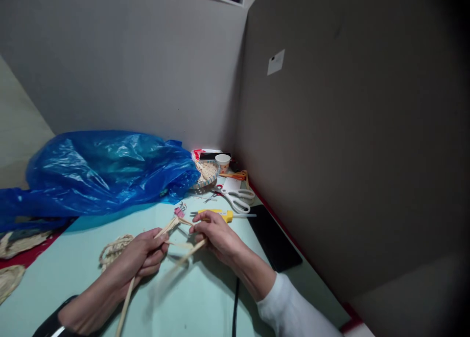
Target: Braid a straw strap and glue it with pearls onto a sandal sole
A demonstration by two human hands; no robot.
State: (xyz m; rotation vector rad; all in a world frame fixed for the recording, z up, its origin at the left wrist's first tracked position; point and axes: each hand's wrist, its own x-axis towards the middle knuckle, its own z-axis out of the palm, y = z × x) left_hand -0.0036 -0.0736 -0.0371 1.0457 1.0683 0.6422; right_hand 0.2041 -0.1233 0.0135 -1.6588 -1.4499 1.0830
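Pale straw-coloured strands are stretched between my two hands above the light green table. My left hand is closed round them, and a long strand hangs below it toward the bottom edge. With fingers bent, my right hand pinches a thin strand near its fingertips; another strand runs from under its fingers down to the left, blurred at its end. A braided coil of the same material lies beside my left wrist. Pink clips rest just beyond the strands.
A large blue plastic bag fills the back left. Behind my right hand are a yellow-handled tool, white scissors, a woven basket and a paper cup. A black flat object and a cable lie rightward.
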